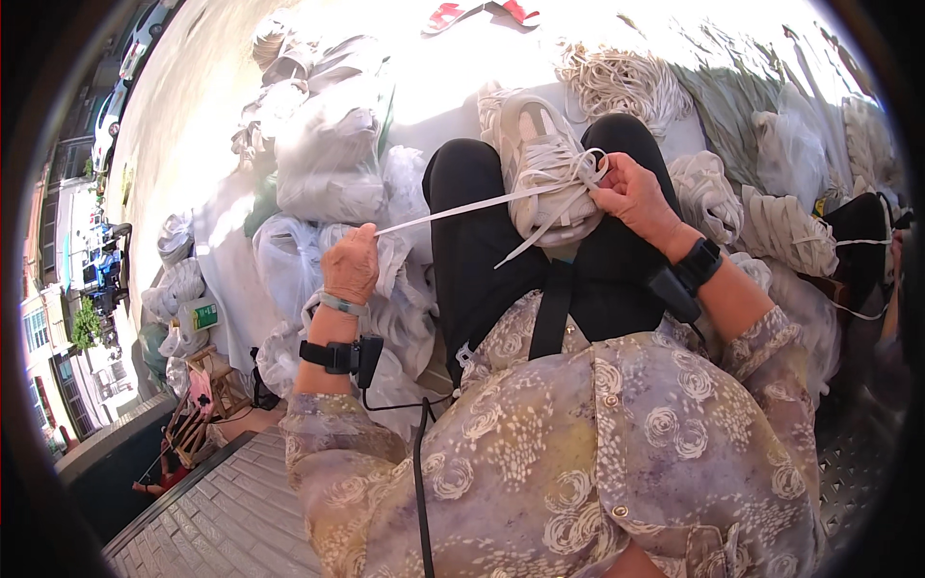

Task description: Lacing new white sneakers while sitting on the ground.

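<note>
A pale sneaker (566,223) with white laces is held between my knees. My left hand (350,264), out to the left, is closed on the end of a white shoelace (451,209). That lace stretches nearly straight across my left thigh to the shoe. At the shoe's right side my right hand (636,197) pinches a loop of lace near the eyelets. Another lace end hangs loose over the shoe's edge, toward me. What exactly lies under my right fingertips is partly hidden.
Plastic bags of shoes (330,159) crowd the left side. A heap of loose laces (626,85) lies ahead, with more pale shoes (708,197) at the right. Beyond them another person's dark-clothed knee (860,236) shows. A black cable (420,472) runs down my front.
</note>
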Motion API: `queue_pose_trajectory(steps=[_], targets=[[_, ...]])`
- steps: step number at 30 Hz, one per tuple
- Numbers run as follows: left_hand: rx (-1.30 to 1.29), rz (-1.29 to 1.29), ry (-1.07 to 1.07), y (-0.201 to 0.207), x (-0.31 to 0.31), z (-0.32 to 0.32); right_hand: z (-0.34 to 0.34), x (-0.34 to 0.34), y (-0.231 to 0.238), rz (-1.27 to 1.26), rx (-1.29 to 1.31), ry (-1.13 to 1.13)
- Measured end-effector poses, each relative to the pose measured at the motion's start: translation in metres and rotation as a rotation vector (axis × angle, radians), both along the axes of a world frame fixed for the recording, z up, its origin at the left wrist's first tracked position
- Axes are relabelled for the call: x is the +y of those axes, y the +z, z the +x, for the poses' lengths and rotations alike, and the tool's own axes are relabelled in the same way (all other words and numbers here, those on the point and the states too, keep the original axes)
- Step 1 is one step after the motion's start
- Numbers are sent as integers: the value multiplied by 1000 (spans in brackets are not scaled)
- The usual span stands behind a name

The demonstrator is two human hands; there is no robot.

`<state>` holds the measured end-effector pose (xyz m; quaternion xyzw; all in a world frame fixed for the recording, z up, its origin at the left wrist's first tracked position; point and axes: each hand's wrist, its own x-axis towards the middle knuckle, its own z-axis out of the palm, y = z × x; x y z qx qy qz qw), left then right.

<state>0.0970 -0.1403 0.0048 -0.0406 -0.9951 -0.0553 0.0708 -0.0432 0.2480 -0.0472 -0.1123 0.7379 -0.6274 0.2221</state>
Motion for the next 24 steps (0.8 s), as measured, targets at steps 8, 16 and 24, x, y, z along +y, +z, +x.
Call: queue_pose_trajectory(steps=[8, 16, 24], targets=[[-328, 507, 263, 7, 41, -21, 4, -2, 56, 460, 375, -34], [-714, 1241, 284, 11, 113, -46, 14, -30, 67, 277, 553, 391], [-439, 1443, 347, -13, 159, -68, 22, -69, 60, 334, -296, 322]])
